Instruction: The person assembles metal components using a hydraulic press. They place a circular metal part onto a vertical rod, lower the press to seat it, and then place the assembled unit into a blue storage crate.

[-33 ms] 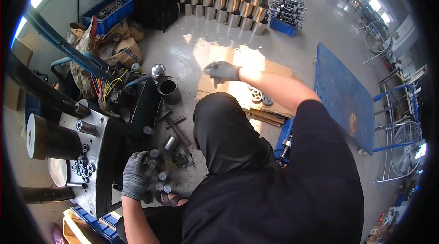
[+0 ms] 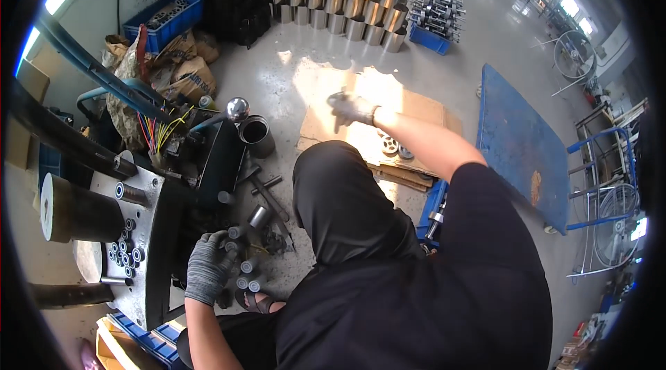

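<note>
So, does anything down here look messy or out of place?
Yes. Metal cylinders sit scattered on the floor near a foot in an open sandal, with what looks like a hammer lying beside them. Also, coloured wires fan out untidily, uncovered, at the machine.

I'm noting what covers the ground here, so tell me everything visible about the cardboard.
The cardboard is brown and lies flat on the grey floor, with several layers stacked unevenly at its near edge. Sunlight bleaches much of it almost white. Two round parts sit toward its near right corner. The gloved right hand, blurred, shows over it; whether they touch can't be told.
</note>
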### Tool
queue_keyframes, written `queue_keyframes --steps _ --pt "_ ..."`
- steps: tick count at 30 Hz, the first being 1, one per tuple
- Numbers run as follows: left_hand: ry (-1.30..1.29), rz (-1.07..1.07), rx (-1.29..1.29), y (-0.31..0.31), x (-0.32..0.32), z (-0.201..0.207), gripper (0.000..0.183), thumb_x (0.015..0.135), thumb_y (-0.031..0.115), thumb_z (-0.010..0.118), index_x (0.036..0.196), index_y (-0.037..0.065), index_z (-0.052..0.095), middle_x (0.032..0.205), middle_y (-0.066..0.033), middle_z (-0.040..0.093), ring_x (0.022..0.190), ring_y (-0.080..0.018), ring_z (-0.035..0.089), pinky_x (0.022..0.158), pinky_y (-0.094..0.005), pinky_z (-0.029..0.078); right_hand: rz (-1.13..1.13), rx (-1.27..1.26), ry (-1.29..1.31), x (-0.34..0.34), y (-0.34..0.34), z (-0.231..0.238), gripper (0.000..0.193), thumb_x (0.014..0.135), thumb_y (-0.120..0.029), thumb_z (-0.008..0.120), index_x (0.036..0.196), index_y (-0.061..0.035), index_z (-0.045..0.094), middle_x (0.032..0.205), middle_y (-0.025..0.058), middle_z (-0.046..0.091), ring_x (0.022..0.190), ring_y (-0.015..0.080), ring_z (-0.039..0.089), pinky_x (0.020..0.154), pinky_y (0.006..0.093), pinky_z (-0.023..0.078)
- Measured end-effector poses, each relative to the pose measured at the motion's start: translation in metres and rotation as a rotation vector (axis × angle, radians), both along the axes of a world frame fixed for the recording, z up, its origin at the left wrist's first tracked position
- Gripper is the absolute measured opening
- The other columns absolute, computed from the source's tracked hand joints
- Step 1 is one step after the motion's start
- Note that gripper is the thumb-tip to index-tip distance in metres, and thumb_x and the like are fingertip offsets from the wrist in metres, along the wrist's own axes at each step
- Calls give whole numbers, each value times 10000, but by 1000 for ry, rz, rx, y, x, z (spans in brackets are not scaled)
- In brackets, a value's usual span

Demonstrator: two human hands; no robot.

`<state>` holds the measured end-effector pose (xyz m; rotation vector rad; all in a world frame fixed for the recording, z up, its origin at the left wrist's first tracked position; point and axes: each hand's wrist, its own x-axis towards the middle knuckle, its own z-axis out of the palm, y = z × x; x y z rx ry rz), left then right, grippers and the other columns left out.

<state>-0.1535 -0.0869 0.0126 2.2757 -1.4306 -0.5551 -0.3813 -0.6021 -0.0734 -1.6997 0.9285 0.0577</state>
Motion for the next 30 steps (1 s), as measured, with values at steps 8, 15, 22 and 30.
queue_keyframes --steps 8,15,22,30 --pt "40 -52 194 14 -12 -25 453 861 192 788 1278 59 672 1182 -197 675 1086 -401 663 932 -464 556 -1313 228 -447 -218 -12 -112 516 1053 -503 557 909 -12 618 687 94 661 438 204 625 359 308 509" --pt "24 -94 227 7 -15 -44 445 869 167 774 1285 50 668 1206 -202 683 1106 -408 668 947 -463 553 -1646 252 -562 -297 -30 -178 387 1053 -466 588 1160 -98 535 811 125 713 556 262 707 509 410 649" --pt "2 -42 333 16 -4 -72 448 898 266 761 1289 65 673 1183 -214 688 1088 -426 663 931 -489 548 -1263 -230 -238 -281 -37 -192 326 1060 -342 614 919 -49 624 720 89 659 578 215 671 517 366 563" --pt "-35 -11 369 31 4 -89 445 917 303 732 1299 81 680 1156 -189 710 1084 -385 682 940 -475 552 -967 -125 -280 -271 -30 -202 238 1027 -235 719 1155 -45 657 871 55 701 707 130 658 667 264 546"
